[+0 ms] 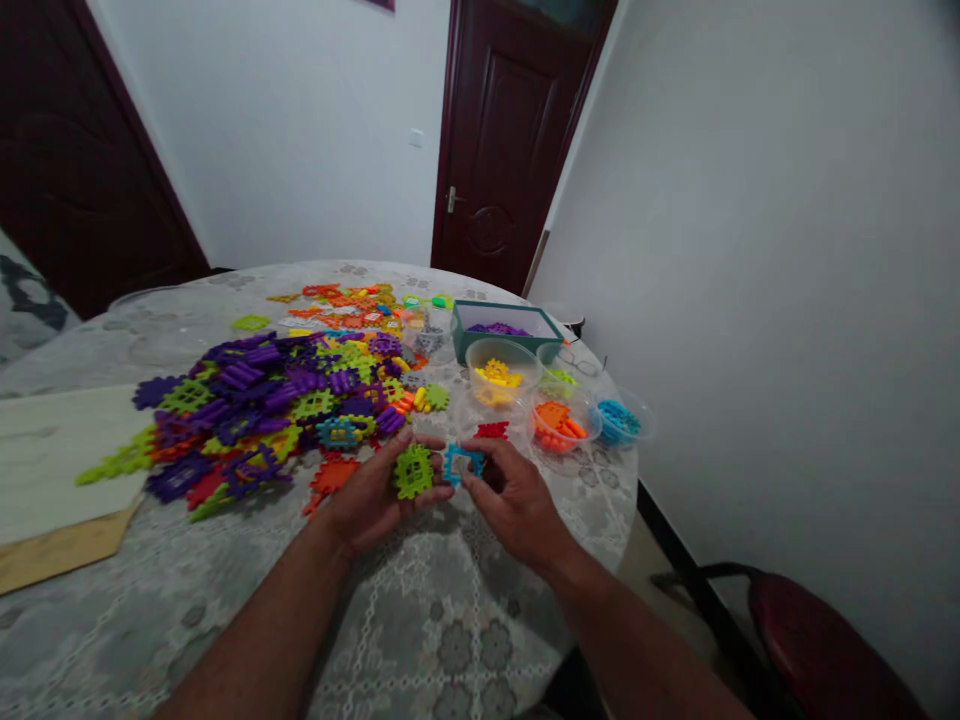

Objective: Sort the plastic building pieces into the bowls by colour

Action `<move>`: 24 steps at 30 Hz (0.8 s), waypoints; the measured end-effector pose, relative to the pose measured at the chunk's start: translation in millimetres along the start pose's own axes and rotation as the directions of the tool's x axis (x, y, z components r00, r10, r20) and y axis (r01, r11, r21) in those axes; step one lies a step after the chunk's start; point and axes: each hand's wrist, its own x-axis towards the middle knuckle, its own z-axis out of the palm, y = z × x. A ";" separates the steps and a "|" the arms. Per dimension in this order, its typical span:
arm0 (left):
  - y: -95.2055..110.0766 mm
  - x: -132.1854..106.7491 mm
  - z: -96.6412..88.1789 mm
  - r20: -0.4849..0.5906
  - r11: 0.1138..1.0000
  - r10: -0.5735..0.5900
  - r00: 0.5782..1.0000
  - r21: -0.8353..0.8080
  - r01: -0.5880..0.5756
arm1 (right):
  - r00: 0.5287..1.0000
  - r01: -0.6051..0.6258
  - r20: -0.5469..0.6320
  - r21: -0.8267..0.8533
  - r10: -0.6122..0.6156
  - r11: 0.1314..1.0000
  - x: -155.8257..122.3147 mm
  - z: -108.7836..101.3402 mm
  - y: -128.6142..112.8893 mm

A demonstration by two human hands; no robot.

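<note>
While hands hold pieces, mixed heap nearby

bare forearms, bare fingers, apparently dark legwear

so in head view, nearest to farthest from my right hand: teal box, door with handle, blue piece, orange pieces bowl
1. Blue piece, held in the right hand
2. Orange pieces bowl, ahead and to the right
3. Teal box, farther ahead
4. Door with handle, at the back
</note>
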 end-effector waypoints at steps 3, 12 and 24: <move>4.3 -0.6 -1.7 0.020 1.000 0.008 1.000 -0.024 -0.007 | 0.978 -0.067 -0.201 -0.077 0.050 0.995 0.0 -40.1 15.4; 0.1 1.4 -5.1 0.009 0.998 0.056 0.998 0.008 -0.056 | 0.850 -0.203 -0.471 -0.707 -0.236 0.678 18.5 -189.8 96.1; -2.4 0.7 -0.8 0.065 0.996 0.031 0.997 0.078 -0.036 | 0.892 -0.112 -0.409 -0.616 -0.195 0.779 7.6 -142.6 85.1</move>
